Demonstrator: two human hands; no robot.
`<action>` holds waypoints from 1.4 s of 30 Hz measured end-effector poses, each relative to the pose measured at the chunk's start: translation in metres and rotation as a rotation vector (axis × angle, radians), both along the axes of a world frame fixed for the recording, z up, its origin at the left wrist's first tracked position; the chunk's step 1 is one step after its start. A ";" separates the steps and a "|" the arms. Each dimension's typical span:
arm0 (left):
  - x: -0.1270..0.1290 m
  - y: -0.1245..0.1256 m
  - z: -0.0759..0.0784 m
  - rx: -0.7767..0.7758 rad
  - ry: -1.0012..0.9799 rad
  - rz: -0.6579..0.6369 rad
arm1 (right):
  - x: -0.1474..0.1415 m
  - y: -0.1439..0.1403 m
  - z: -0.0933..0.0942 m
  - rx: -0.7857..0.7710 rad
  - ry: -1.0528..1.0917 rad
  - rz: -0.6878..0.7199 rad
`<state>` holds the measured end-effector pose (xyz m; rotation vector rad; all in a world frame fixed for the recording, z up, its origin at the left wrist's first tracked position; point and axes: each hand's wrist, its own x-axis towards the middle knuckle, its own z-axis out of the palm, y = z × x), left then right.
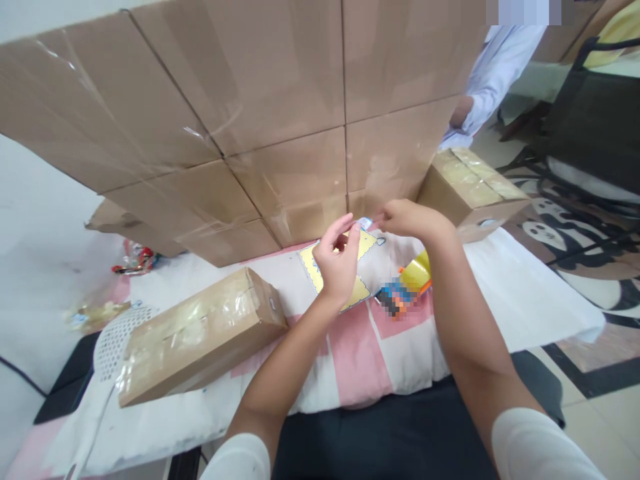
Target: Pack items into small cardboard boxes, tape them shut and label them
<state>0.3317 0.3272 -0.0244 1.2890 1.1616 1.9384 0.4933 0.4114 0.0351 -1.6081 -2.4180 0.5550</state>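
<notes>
A small pale blue-and-white piece (365, 223), thin and perhaps see-through, is between my hands. My left hand (338, 257) pinches its near end between thumb and fingers. My right hand (407, 219) is closed just beyond its other side, fingertips together; what they hold, if anything, is too small to make out. Below lies a yellow card (361, 291) with a wavy blue-edged border, partly hidden by my left hand. A yellow and orange packet (416, 272), partly blurred out, rests to the right, under my right forearm.
Large taped cardboard boxes (290, 167) form a wall behind. Smaller cartons stand left (200, 333) and right (473, 190) on the pink-and-white cloth (355, 360). A white fly swatter (115, 340) lies far left. Beyond the boxes, a person's sleeve (500, 80) shows near a dark chair (595, 127).
</notes>
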 end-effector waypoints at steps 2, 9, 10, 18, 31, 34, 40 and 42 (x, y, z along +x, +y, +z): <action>-0.002 -0.002 0.002 0.006 -0.001 0.026 | -0.001 -0.014 0.021 -0.109 0.150 0.100; -0.011 -0.022 -0.004 0.029 0.037 0.093 | -0.031 -0.055 0.048 -0.033 0.309 0.317; -0.013 -0.028 -0.006 0.028 0.051 0.116 | -0.037 -0.058 0.046 0.010 0.316 0.323; -0.077 -0.136 0.001 0.027 0.545 0.313 | -0.091 -0.076 0.014 0.069 0.322 0.606; -0.210 -0.171 0.005 -0.428 1.310 0.486 | -0.176 -0.110 -0.095 0.196 0.056 0.739; -0.205 -0.173 0.003 -0.394 1.305 0.518 | -0.176 -0.108 -0.093 0.183 0.076 0.693; -0.200 -0.173 0.002 -0.364 1.280 0.546 | -0.177 -0.108 -0.087 0.161 0.077 0.656; -0.200 -0.172 0.001 -0.362 1.277 0.549 | -0.178 -0.109 -0.089 0.173 0.077 0.674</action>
